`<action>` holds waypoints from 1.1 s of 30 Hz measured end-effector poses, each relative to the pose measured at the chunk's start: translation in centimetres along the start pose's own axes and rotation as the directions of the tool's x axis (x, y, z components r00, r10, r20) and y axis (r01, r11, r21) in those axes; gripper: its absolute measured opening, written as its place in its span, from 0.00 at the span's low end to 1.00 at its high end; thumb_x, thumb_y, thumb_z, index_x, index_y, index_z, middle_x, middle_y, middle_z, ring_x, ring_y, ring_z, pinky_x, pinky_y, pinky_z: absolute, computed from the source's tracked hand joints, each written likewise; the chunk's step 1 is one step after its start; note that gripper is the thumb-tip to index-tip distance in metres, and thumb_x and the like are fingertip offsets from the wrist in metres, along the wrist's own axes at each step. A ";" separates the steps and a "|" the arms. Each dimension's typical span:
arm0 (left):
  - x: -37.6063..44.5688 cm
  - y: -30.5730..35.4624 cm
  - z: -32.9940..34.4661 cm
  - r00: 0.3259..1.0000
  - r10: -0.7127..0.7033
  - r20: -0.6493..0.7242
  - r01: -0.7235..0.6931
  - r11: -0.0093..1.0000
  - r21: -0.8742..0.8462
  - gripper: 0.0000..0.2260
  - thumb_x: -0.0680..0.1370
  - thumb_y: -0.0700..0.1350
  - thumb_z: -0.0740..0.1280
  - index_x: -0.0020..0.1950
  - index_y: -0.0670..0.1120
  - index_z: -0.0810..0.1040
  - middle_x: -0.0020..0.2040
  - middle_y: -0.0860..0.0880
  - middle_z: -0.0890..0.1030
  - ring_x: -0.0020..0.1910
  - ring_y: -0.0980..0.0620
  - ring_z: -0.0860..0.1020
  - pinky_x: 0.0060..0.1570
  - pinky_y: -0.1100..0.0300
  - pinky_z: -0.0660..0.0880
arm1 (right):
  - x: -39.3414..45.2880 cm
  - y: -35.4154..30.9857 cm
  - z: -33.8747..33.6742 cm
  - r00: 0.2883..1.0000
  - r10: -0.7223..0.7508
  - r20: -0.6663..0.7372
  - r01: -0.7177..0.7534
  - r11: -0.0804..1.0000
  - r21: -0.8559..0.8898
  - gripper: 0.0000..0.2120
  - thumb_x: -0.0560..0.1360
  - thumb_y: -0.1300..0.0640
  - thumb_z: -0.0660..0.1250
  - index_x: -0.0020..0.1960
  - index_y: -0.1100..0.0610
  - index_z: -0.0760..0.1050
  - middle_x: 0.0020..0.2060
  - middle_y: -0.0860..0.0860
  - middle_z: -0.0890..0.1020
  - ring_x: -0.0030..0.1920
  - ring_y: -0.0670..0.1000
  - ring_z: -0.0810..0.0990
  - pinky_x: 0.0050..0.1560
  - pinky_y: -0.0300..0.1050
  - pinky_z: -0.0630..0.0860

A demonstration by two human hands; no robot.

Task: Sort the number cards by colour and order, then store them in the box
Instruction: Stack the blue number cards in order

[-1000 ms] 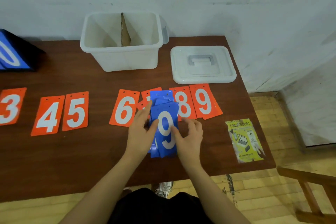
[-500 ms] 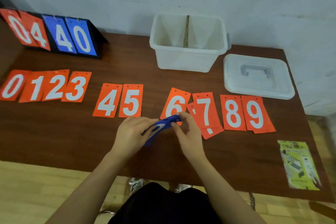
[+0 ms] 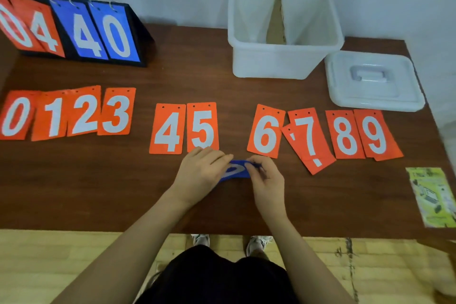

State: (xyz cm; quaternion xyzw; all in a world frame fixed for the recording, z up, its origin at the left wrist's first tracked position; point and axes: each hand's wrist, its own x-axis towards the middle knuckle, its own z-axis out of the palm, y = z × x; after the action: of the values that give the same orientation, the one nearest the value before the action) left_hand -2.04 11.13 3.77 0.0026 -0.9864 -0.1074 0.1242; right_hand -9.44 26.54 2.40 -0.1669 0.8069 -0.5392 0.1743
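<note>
Below the orange row (image 3: pixel 202 128), laid out 0 to 9, the blue stack (image 3: pixel 234 171) sits pinched between left hand (image 3: pixel 202 170) and right hand (image 3: pixel 267 176); the box (image 3: pixel 283 57) looks empty, so storing remains

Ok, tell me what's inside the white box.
The white box holds only a brown cardboard divider splitting it in two; no cards show in either half. The near wall hides the floor closest to the person.
</note>
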 end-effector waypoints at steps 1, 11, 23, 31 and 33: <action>-0.2 -0.4 -0.1 1.000 -0.019 0.020 0.019 1.000 -0.010 0.11 0.74 0.45 0.66 0.53 0.42 0.81 0.45 0.47 0.84 0.42 0.50 0.81 0.41 0.57 0.76 | -0.1 0.1 0.0 1.000 0.003 -0.015 -0.003 1.000 -0.004 0.07 0.76 0.64 0.65 0.47 0.52 0.75 0.43 0.47 0.80 0.46 0.42 0.77 0.48 0.33 0.73; -1.5 -1.9 -0.7 0.990 -0.128 -0.051 0.119 0.981 -0.154 0.13 0.75 0.44 0.66 0.58 0.43 0.78 0.46 0.46 0.82 0.45 0.49 0.80 0.43 0.57 0.76 | -0.4 -0.5 0.3 0.992 0.011 -0.129 0.000 0.997 0.083 0.08 0.77 0.64 0.63 0.53 0.55 0.73 0.47 0.46 0.78 0.50 0.41 0.77 0.53 0.41 0.76; -1.3 -2.1 0.8 0.888 -0.424 0.178 0.459 0.812 -0.360 0.19 0.76 0.43 0.66 0.67 0.45 0.71 0.64 0.46 0.72 0.64 0.50 0.70 0.60 0.63 0.64 | 0.0 -0.8 2.9 0.961 0.192 -0.198 -0.156 0.970 0.185 0.12 0.78 0.59 0.61 0.48 0.41 0.69 0.55 0.43 0.70 0.59 0.38 0.70 0.61 0.46 0.74; -1.2 -2.1 1.1 0.887 -0.425 0.179 0.461 0.811 -0.360 0.17 0.76 0.42 0.66 0.65 0.45 0.72 0.61 0.46 0.73 0.61 0.49 0.72 0.56 0.65 0.66 | 0.2 -0.6 3.9 0.980 0.140 -0.140 -0.128 0.987 0.093 0.11 0.78 0.60 0.62 0.47 0.43 0.68 0.49 0.48 0.74 0.52 0.42 0.74 0.53 0.36 0.74; -1.6 -2.7 1.4 0.943 -0.302 0.141 0.331 0.900 -0.285 0.17 0.73 0.39 0.69 0.61 0.42 0.75 0.54 0.43 0.78 0.54 0.45 0.77 0.51 0.61 0.71 | 0.2 -1.0 3.9 0.980 0.128 -0.151 -0.114 0.988 0.099 0.14 0.78 0.61 0.61 0.48 0.41 0.68 0.50 0.45 0.74 0.52 0.38 0.73 0.53 0.30 0.73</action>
State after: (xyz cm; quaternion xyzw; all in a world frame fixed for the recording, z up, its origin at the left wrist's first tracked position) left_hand -0.91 8.89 1.48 0.1387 -0.9491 -0.2767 0.0579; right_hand -7.74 22.94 1.87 -0.0664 0.8016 -0.5749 0.1504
